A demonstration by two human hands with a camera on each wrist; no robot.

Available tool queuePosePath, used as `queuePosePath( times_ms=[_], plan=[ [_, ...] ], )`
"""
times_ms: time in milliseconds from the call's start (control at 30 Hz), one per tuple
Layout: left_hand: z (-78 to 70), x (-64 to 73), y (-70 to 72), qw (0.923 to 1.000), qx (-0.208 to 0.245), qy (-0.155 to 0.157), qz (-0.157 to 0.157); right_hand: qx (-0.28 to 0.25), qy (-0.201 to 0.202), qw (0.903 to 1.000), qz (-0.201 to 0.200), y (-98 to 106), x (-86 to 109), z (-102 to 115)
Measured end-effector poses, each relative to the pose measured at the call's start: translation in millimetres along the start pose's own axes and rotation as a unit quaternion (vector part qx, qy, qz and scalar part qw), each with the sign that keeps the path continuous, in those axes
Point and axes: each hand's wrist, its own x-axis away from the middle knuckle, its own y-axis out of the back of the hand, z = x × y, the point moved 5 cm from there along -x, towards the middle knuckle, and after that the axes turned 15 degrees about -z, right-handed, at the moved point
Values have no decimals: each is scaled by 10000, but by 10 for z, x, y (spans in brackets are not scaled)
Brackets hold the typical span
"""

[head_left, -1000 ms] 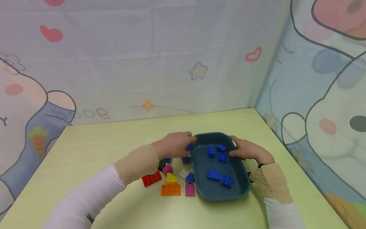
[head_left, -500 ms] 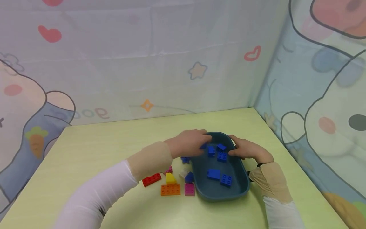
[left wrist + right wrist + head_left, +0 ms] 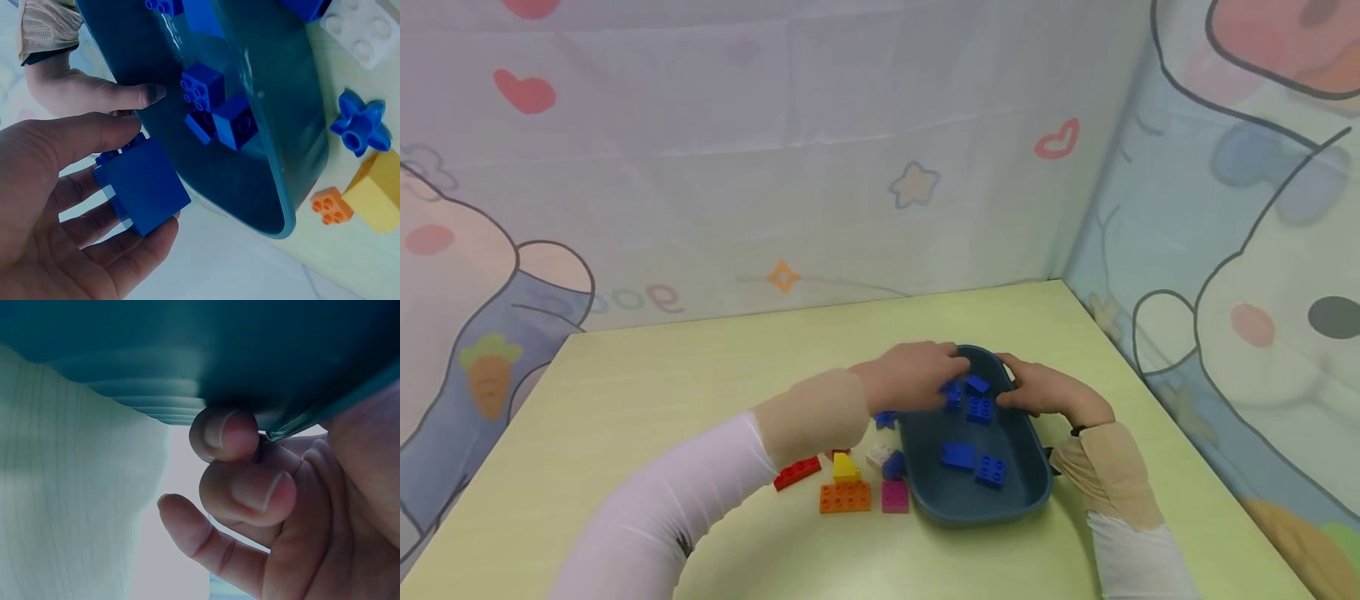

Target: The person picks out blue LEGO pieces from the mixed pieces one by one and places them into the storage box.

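A blue toy brick (image 3: 144, 184) is pinched between the thumb and fingers of my left hand (image 3: 912, 377), above the far left part of a dark teal plastic bin (image 3: 955, 504). Inside the bin lie several blue bricks (image 3: 958, 455), some grouped near the far end, as the left wrist view shows with one studded brick (image 3: 203, 86). At the bin's far right rim, my right hand (image 3: 1054, 392) grips the wall, thumb inside and fingers outside. In the head view the left hand hides the held brick partly or wholly.
Left of the bin lie a red brick (image 3: 797, 472), a yellow piece (image 3: 846, 468), an orange brick (image 3: 845, 497), a pink brick (image 3: 895, 497), a blue piece (image 3: 894, 466) and a white piece (image 3: 877, 453). A blue flower-shaped piece (image 3: 360, 123) lies beside the bin. Printed cloth hangs behind the table.
My left hand has moved right, from the bin's left rim to over its inside, carrying the blue brick. The right hand stays on the rim.
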Motion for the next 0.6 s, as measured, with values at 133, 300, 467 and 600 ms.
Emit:
queuePosePath(
  times_ms=[133,300,467,600],
  plan=[
    [-34,-31,-43,9999,-67,-72,58,4,20,10000,4,1,0,-3],
    [-67,-70,-105,9997,-159,-159,104,-19,70,10000,36,9,10,14],
    [-117,-132,-146,9993,-206,-270,168,-81,69,9999,75,15,14,11],
    [-153,-188,-222,9984,-252,-305,393,-117,38,9999,109,9,13,-6]
  ],
)
